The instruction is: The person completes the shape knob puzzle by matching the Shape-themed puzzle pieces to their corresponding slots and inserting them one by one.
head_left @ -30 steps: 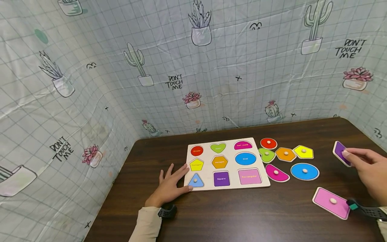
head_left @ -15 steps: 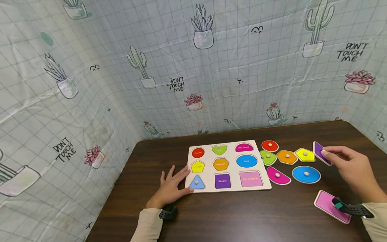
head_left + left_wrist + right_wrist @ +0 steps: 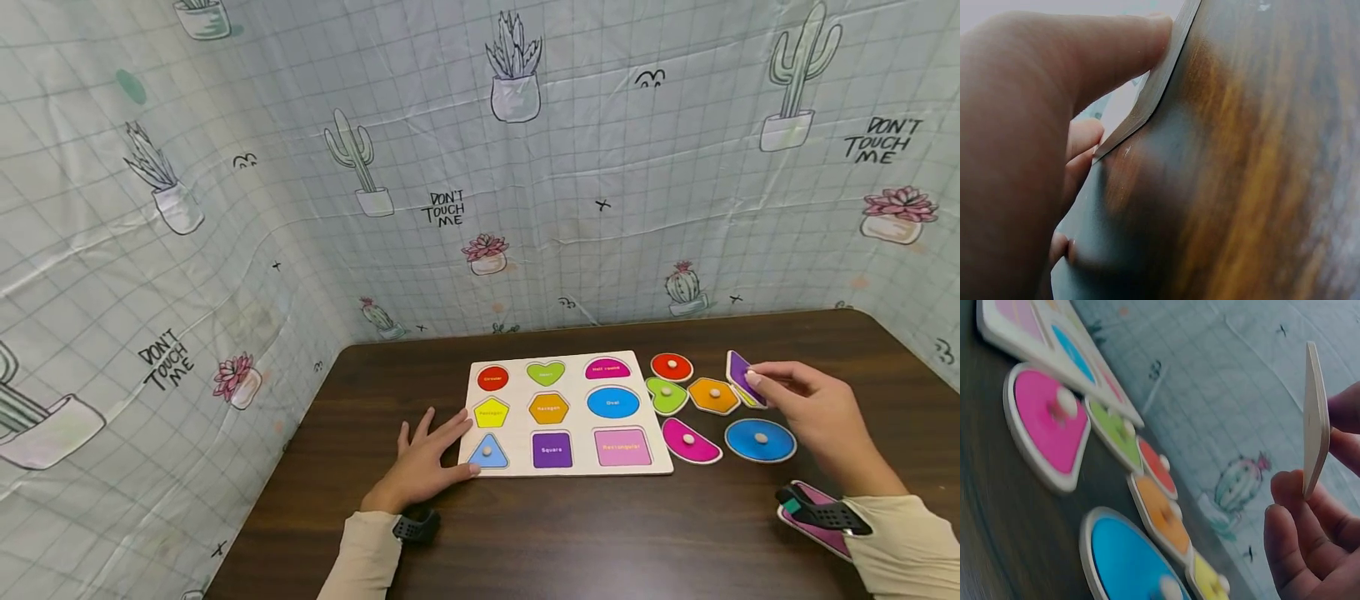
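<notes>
My right hand (image 3: 821, 417) pinches the knob of a purple square puzzle piece (image 3: 740, 372), which stands tilted on edge in the air. In the right wrist view the bare wooden back of this square piece (image 3: 1315, 422) shows. Below it, the yellow pentagon piece (image 3: 1209, 580) is mostly covered in the head view. The white puzzle board (image 3: 517, 429) lies flat on the table with a blue triangle piece (image 3: 489, 454) in its lower left place. Against the board's left edge rests my left hand (image 3: 420, 467), fingers spread, thumb touching the lower left corner.
Right of the board lie a red circle piece (image 3: 670, 367), a green heart piece (image 3: 666, 398), an orange hexagon piece (image 3: 711, 397), a magenta half-round piece (image 3: 686, 442) and a blue oval piece (image 3: 757, 440). A pink rectangle piece (image 3: 813, 535) is partly under the right wrist. Printed cloth (image 3: 405, 275) surrounds the table.
My right hand has moved left with the purple square piece, from the table's right side to above the yellow pentagon piece. The left hand stays at the board.
</notes>
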